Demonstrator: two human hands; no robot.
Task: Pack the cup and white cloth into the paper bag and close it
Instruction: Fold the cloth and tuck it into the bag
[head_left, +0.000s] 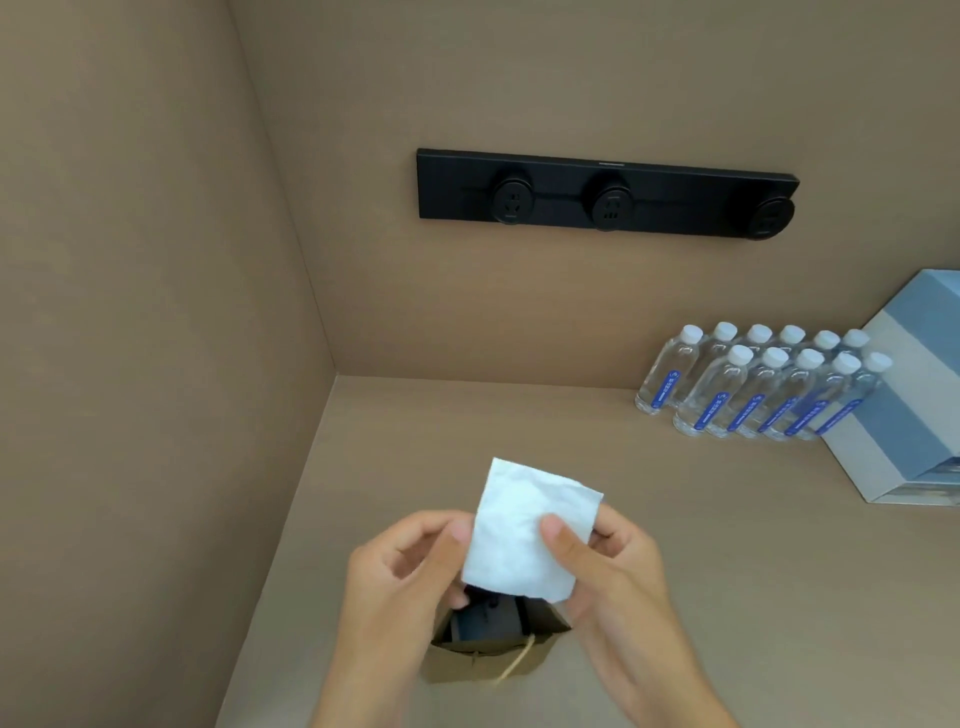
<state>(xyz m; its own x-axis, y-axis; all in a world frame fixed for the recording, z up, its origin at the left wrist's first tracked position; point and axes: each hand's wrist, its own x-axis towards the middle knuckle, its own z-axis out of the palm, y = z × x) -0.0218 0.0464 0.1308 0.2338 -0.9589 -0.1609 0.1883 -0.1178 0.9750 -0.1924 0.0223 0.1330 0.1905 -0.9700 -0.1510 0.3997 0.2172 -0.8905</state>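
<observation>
A folded white cloth (524, 530) is held upright above the open mouth of a brown paper bag (488, 657) that stands on the beige counter. My right hand (608, 566) pinches the cloth's right side, thumb on the front. My left hand (400, 566) grips its left edge. Inside the bag a dark grey object (488, 621) shows, likely the cup; most of it is hidden by the cloth and the bag's walls. A twine handle (519, 662) hangs on the bag's near side.
Several water bottles (753, 384) with white caps stand at the back right. A grey-blue and white box (914, 400) lies beside them at the right edge. A black socket strip (608, 195) is on the back wall. A side wall bounds the counter on the left.
</observation>
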